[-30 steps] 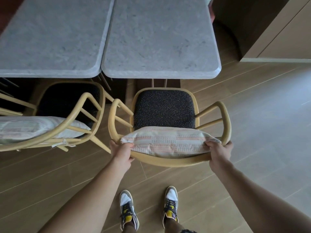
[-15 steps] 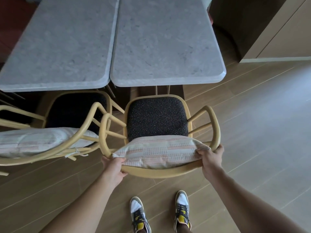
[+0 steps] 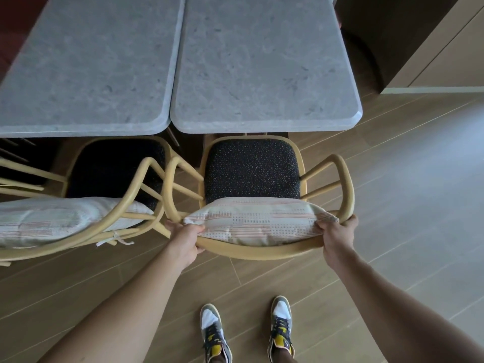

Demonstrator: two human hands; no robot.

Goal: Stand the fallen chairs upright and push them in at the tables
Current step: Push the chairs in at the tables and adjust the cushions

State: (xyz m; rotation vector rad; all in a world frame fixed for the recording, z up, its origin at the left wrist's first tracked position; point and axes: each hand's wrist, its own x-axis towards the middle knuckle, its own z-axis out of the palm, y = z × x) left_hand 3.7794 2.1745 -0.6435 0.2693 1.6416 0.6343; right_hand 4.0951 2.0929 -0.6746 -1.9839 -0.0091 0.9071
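A yellow wooden armchair (image 3: 262, 251) with a dark speckled seat and a striped back cushion (image 3: 259, 221) stands upright in front of the right grey stone table (image 3: 262, 61). Its seat front sits just at the table's near edge. My left hand (image 3: 183, 239) grips the curved backrest at its left end and my right hand (image 3: 336, 235) grips it at the right end. A second, matching chair (image 3: 112, 226) stands upright on the left, at the left grey table (image 3: 86, 64), its armrest almost touching the held chair's left armrest.
Wood-plank floor stretches out to the right and behind me. A beige cabinet or counter (image 3: 445, 61) stands at the upper right with a dark gap beside the table. My two shoes (image 3: 246, 334) are on the floor directly behind the chair.
The held chair has slid forward and left toward the table, closing in on the neighbouring chair. Both hands have kept their hold on the backrest.
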